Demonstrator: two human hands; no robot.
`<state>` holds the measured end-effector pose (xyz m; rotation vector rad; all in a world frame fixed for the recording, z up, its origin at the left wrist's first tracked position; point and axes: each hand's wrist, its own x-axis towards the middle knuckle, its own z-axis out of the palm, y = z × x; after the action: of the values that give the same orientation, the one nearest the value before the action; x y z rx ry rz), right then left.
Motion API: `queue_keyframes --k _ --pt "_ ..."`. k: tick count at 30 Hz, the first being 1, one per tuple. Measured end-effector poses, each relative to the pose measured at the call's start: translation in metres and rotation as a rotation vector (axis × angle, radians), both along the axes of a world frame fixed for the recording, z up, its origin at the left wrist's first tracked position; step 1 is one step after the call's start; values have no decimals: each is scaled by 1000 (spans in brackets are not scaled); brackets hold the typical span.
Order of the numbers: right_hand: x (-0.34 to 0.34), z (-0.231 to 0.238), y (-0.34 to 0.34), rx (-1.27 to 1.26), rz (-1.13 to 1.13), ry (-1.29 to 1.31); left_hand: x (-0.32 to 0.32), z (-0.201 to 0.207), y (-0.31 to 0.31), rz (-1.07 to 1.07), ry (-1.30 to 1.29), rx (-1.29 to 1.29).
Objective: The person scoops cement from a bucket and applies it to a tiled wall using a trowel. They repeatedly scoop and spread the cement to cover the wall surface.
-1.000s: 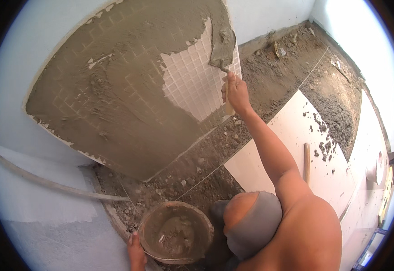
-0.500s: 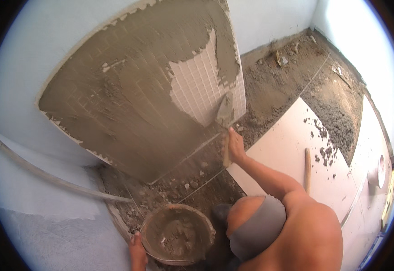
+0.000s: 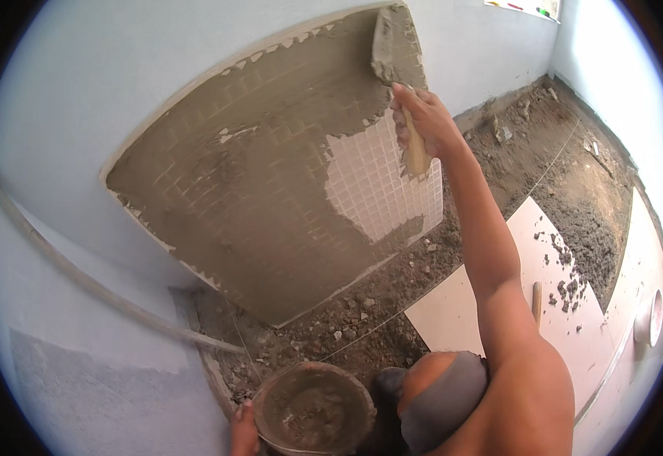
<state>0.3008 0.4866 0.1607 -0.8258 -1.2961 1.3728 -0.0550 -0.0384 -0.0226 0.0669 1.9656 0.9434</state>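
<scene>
My right hand is closed round the wooden handle of a trowel. Its blade is pressed to the upper right corner of a large tile that leans back-side out against the wall. Grey mortar coats most of that ribbed back, while a pale patch of bare grid shows on the right side. At the lower edge my left hand grips the left rim of a round mortar bucket, whose inside holds wet grey mortar. The palm of this hand is partly out of sight.
Pale tiles lie on the right, with mortar crumbs and a wooden-handled tool. A white tub stands farther right. String crosses the rubble floor. A grey hose curves along the left wall. My bent knee is beside the bucket.
My right hand has carried the trowel up from the tile's lower right to its upper right corner. More mortar now shows at the lower right edge. The left hand stays at the bucket.
</scene>
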Motion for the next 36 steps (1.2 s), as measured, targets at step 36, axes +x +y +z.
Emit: queue_keyframes --k 36 --pt "-53 -91 -49 302 -595 -1093 -11 -8 -11 -120 146 -19"
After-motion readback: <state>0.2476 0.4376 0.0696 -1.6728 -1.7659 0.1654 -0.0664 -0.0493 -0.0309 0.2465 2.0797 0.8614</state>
